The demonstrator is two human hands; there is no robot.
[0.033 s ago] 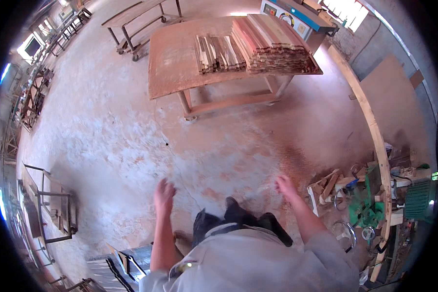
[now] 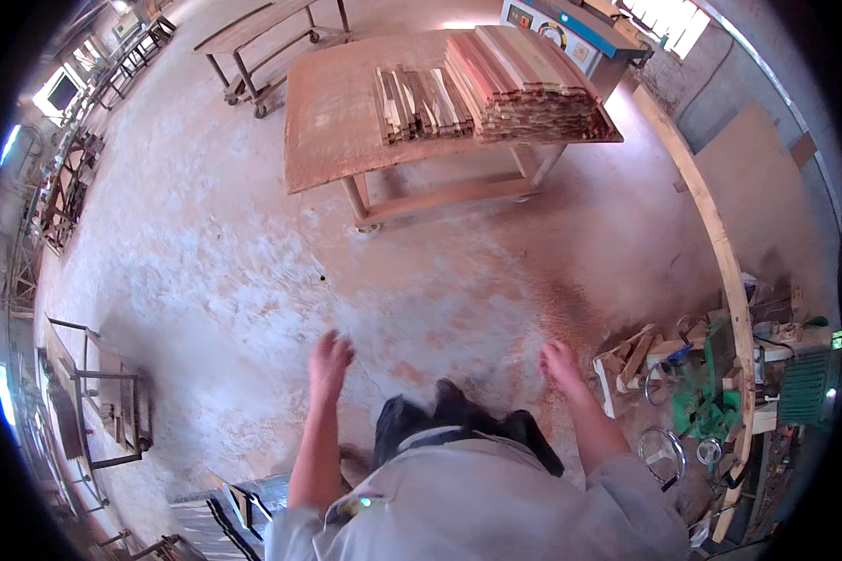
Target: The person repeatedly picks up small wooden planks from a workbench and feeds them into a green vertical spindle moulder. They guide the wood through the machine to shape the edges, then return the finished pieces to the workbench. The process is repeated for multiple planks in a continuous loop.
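My left hand point(image 2: 330, 366) hangs in the air in front of me, its fingers loosely curled and a little apart. Level with it on the other side, my right hand point(image 2: 558, 363) is also half curled, with nothing visible in it. Neither one touches anything. Beyond them stands a wheeled table point(image 2: 332, 112) with a dusty brown top. On its right part lies a large stack of reddish and pale wood strips point(image 2: 533, 84), beside a smaller pile of short strips point(image 2: 423, 103).
Close on my right is a green machine point(image 2: 706, 397) with handwheels and wood offcuts around it. A long pale board point(image 2: 711, 215) runs along that side. Metal-framed racks point(image 2: 108, 374) stand at left. Behind the table are another wheeled table point(image 2: 253, 28) and a blue-topped machine point(image 2: 575, 37).
My left hand has swung slightly to the right and forward. My right hand has shifted a little to the right. The wood and tables stay as they were.
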